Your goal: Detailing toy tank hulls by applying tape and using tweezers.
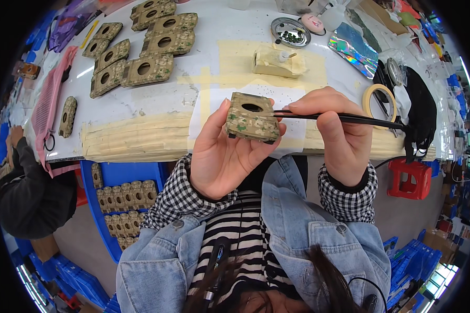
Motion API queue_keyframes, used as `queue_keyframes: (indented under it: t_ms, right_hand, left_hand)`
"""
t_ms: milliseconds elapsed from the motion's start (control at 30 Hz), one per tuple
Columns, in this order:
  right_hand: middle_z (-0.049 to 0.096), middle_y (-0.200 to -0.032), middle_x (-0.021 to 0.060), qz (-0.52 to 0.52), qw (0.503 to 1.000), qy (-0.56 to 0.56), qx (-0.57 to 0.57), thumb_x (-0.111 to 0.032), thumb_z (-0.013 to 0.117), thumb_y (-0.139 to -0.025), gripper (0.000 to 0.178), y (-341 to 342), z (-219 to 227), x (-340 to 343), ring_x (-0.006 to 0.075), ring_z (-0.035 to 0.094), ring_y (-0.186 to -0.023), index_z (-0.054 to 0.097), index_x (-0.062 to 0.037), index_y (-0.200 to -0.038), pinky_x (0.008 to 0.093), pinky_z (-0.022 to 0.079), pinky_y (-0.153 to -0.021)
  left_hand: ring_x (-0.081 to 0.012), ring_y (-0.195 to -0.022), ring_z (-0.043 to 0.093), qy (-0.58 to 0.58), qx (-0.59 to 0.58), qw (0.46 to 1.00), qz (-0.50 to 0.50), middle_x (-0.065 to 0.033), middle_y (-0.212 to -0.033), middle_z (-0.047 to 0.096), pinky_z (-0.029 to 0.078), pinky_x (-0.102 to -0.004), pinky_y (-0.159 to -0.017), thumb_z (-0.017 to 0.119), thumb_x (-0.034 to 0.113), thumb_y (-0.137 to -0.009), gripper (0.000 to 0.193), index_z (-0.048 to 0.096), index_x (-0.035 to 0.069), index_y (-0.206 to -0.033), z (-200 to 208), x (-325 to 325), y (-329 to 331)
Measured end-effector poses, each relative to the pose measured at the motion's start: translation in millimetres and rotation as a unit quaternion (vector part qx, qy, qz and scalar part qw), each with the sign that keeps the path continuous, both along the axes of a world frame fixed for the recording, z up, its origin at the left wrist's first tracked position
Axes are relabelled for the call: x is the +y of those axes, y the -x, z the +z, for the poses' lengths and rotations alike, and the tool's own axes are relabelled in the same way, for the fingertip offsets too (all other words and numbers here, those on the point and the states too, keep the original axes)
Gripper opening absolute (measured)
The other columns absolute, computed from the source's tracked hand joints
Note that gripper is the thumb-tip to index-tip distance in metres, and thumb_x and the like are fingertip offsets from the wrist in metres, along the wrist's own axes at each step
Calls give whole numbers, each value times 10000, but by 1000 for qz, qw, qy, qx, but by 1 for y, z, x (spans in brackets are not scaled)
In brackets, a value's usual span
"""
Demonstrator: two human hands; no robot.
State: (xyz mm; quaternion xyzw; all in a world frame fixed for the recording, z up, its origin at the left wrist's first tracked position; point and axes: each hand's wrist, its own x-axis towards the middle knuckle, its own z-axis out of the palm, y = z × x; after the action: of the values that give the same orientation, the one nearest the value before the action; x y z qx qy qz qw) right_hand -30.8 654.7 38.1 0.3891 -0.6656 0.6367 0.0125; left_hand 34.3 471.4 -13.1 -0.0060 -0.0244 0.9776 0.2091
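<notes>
In my left hand (219, 156), a camouflage model tank hull (251, 121) with a round opening in its top is held above the table's front edge, thumb on one side and fingers on the other. My right hand (339, 130) is closed round black tweezers (344, 118). The tips of the tweezers reach the hull beside its round hole; whether they pinch a small part is too fine to make out. Under the hull lies a white sheet of paper (203, 122).
More camouflage hulls (164, 41) stand at the back left. A round metal dish (291, 32) holds small dark green parts. Near it are a taped block (277, 61), a masking tape roll (369, 101) and holographic film (353, 49). A blue tray (107, 208) of hulls sits left of my lap.
</notes>
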Motion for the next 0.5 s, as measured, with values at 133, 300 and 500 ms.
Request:
queue_keyframes:
  t_ms: [133, 300, 500]
  right_hand:
    - [663, -920, 123, 0, 999, 6, -53, -87, 552, -926, 178, -3, 0, -4, 172, 625, -839, 668, 39, -974, 277, 491, -763]
    - [661, -911, 118, 3, 997, 6, -71, -98, 562, -927, 183, -5, -1, -7, 172, 625, -836, 670, 42, -974, 271, 492, -760]
    - [659, -903, 116, 5, 997, 3, -71, -103, 567, -926, 186, -5, -1, -7, 170, 627, -828, 671, 43, -975, 269, 495, -753]
  left_hand:
    - [-343, -1199, 497, 1, 5, 1000, 2, -246, -1272, 482, 477, -396, -1002, 311, 369, -1013, 552, 327, -68, -1350, 1, 0, 0]
    - [-337, -1197, 502, -4, 6, 1000, 8, -250, -1277, 477, 483, -396, -996, 306, 369, -1013, 552, 322, -65, -1353, 2, 0, 0]
    - [-332, -1190, 509, -6, 6, 1000, 8, -248, -1270, 482, 486, -395, -993, 302, 369, -1013, 549, 326, -62, -1352, 2, 1, -1]
